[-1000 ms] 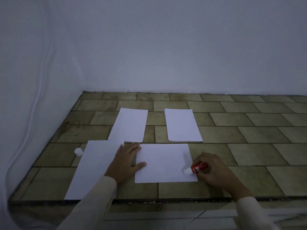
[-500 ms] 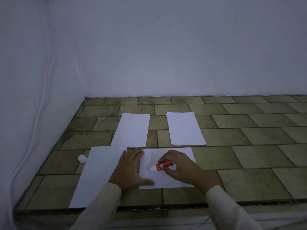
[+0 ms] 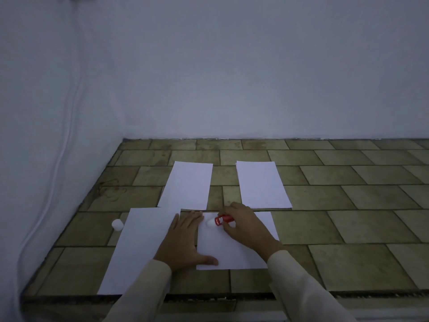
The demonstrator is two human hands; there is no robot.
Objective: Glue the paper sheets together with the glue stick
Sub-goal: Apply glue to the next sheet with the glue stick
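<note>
Right hand (image 3: 246, 225) gripping red glue stick (image 3: 223, 219), white tip on near sheet (image 3: 232, 249) at its far left corner, left hand (image 3: 183, 242) flat, fingers straight, pressing sheet's left edge, cap (image 3: 117, 224) on tiled floor (image 3: 348, 205).

Label on the red plastic glue stick (image 3: 223, 219) was too small for me to read; its rear end sat hidden inside the right hand (image 3: 246, 226). The left hand (image 3: 183, 242) covered the left edge of the near white paper sheet (image 3: 232, 249). Both pale sleeves (image 3: 299, 287) ran off the bottom edge.
</note>
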